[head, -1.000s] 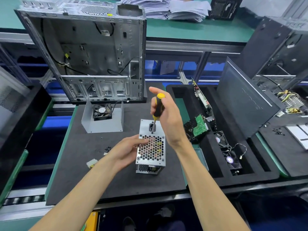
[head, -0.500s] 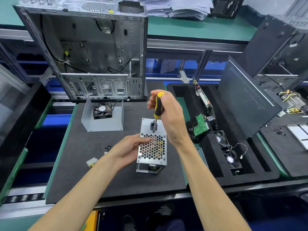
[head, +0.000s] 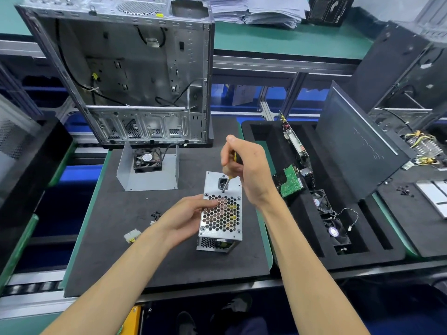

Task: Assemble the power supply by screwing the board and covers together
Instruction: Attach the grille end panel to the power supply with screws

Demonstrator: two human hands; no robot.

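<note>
At the far left of the dark foam work mat point(head: 116, 238) lie a small white cable connector point(head: 132, 236) and a few loose black screws point(head: 156, 215). Behind them stands a bent sheet-metal cover point(head: 147, 175) with a black fan point(head: 147, 160) inside it, and behind that an open, bare steel computer case point(head: 125, 76).

The left hand point(head: 186, 218) grips the left flank of the power supply point(head: 222, 213), thumb on the perforated top face, steadying it. The power supply stands on the mat at its middle, a boxy housing of thin bright sheet steel with a honeycomb grille and a black socket near its far end. It looks rigid and moderately heavy, smooth enough to slide on the foam under a push, with sharp folded edges; the flat side walls seem the safest hold, clear of the grille and the circuitry behind it.

The right hand point(head: 244, 170) is wrapped around a yellow-and-black screwdriver point(head: 228, 175), its tip down on the top face beside the socket. Whether a screw sits under the tip cannot be told.

To the right, a black foam tray point(head: 302, 238) holds a green circuit board point(head: 290, 181) and 2 small fans point(head: 336, 232).
</note>
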